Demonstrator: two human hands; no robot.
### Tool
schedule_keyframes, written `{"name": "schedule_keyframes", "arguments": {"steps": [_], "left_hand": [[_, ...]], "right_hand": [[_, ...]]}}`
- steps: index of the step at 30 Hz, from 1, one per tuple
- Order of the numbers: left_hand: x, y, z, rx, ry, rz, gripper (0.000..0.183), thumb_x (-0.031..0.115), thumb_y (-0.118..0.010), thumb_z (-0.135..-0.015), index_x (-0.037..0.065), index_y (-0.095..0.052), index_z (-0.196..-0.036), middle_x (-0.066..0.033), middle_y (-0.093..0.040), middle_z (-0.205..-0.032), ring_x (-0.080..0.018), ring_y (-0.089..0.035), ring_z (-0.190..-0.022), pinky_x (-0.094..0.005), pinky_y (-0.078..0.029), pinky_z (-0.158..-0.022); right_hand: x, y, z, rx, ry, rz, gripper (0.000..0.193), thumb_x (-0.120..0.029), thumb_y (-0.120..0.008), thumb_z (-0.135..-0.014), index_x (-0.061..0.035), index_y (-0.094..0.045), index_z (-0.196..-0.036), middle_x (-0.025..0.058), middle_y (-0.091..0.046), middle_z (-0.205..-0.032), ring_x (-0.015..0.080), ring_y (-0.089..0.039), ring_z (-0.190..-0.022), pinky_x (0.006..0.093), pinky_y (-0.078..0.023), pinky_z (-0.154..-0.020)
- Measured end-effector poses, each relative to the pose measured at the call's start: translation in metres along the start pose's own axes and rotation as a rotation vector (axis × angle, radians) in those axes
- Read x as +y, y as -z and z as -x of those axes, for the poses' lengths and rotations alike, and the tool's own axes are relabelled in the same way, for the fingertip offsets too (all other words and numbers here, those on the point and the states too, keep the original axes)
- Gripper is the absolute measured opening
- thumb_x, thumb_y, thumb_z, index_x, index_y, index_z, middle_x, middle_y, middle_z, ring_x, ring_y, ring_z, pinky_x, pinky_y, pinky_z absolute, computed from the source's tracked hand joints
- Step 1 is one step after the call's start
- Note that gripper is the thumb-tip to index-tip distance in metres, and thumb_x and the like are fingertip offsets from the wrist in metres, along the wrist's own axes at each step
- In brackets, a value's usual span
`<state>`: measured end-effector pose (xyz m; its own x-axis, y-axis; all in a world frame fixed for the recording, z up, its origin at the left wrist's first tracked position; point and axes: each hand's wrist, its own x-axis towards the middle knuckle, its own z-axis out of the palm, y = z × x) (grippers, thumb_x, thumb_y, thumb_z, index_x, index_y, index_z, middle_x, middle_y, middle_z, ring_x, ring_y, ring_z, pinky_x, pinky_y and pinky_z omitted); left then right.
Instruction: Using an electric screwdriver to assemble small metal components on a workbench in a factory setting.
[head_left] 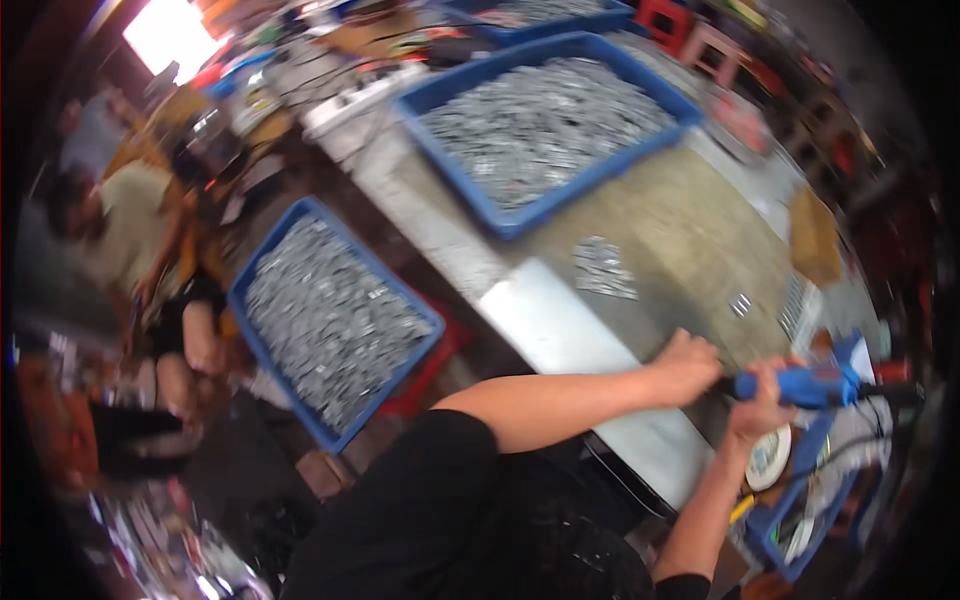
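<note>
My right hand is wrapped round the blue grip of an electric screwdriver, which lies roughly level and has a dark tip pointing left. Close by that tip, my left hand is closed; whatever its fingers may hold is hidden. Both hands are over the right part of the worktable. Beyond my left hand, a small group of flat metal pieces lies on the tabletop. A couple of small metal pieces rest farther right. Motion blurs the picture.
A blue tray heaped with grey metal pieces stands on the table. Another full blue tray is left of the table. A white board runs along the near edge. At right are a blue bin and a tape roll. People sit at far left.
</note>
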<state>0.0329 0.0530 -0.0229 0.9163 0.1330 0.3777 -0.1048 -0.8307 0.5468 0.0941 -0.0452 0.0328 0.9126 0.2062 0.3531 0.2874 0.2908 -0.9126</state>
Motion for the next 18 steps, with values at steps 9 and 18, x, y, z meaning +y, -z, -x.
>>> {"name": "schedule_keyframes", "arguments": {"steps": [9, 18], "left_hand": [[0.0, -0.001, 0.002, -0.003, -0.009, 0.064, 0.005, 0.008, -0.056, -0.065, 0.007, -0.058, -0.069, -0.0068, -0.053, -0.077, -0.0242, -0.049, -0.08, -0.0406, -0.032, -0.069], [-0.001, -0.005, 0.001, -0.021, -0.02, 0.048, 0.007, 0.005, -0.056, -0.063, 0.007, -0.058, -0.069, -0.0068, -0.052, -0.078, -0.0244, -0.048, -0.082, -0.0414, -0.032, -0.071]], "right_hand": [[-0.015, 0.015, 0.003, -0.056, 0.262, -0.042, 0.039, 0.001, -0.056, -0.068, 0.005, -0.037, -0.102, 0.0098, -0.046, -0.075, 0.0201, -0.047, -0.065, 0.0311, -0.039, -0.064], [-0.033, 0.036, 0.02, 0.006, 0.233, -0.106, 0.033, -0.006, -0.049, -0.071, 0.0034, -0.038, -0.101, 0.0091, -0.043, -0.07, 0.0201, -0.043, -0.068, 0.0334, -0.036, -0.067]]}}
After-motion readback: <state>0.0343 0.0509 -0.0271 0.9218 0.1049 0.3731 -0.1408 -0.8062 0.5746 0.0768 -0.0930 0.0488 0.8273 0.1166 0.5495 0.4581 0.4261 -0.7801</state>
